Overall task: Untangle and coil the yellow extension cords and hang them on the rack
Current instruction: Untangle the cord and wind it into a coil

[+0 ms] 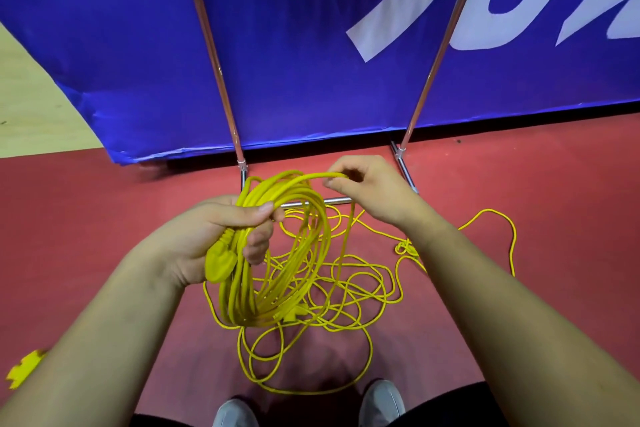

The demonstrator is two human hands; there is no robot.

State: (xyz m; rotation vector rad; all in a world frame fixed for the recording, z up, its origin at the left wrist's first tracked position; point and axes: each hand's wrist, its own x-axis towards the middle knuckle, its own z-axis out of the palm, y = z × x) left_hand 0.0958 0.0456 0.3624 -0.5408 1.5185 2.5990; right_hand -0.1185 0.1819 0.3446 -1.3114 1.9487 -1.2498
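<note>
Coiling a yellow extension cord [239, 288] before the rack [220, 80].
Left hand [214, 236] clenches the gathered loops and plug [220, 269] to hold the stack together; right hand [367, 191], at 1 o'clock, pinches the next strand to feed a loop. Loose tangle [356, 288] lies on the floor [104, 218] below (rack's top is cut off; cord count unclear).

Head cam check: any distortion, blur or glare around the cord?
Head view: wide-angle warp, rack poles splay outward; light even, soft shadows on the red floor; faint sheen on the poles; coil in the left hand sharp, right hand slightly soft.
</note>
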